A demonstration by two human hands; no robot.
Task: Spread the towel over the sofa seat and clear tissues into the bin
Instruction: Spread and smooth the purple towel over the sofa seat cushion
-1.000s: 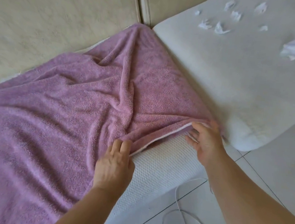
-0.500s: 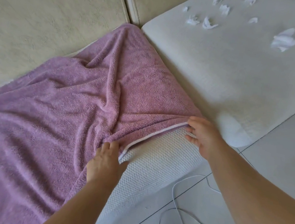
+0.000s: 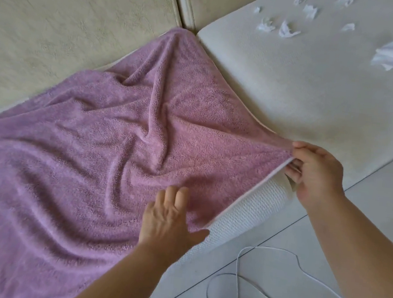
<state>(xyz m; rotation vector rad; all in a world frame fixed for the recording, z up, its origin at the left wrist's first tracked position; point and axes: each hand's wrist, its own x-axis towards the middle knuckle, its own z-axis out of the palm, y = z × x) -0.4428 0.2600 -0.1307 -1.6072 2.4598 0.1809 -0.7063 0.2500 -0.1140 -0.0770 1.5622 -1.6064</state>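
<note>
Down by my feet a thin white cable (image 3: 267,247) loops over the tiled floor (image 3: 380,206), just clear of the sofa's front.

Next up is my left hand (image 3: 168,216). It lies flat on the towel (image 3: 91,161) close to its front hem, with the fingers straight and together and the thumb out to the side at the edge. My right hand (image 3: 315,172) pinches the towel's front corner between thumb and curled fingers and holds it out taut toward the gap beside the next cushion (image 3: 306,100).

The towel lies across the sofa seat (image 3: 244,210), whose white mesh front shows bare below the hem. The cloth reaches back to the backrest (image 3: 71,12), but deep folds twist through its middle and ripples run off to the left.

So I judge the spreading step to be in hand and not finished. What it calls for next, I think, is to draw the corner down over the seat's front edge. After that, a flat palm swept outward from the middle should press out the creases.

Farther off, the tissues (image 3: 388,54) lie scattered on the next cushion: one large crumpled piece and several small scraps beyond it. None has been touched. They will want gathering by hand, and I cannot see the bin from here.
</note>
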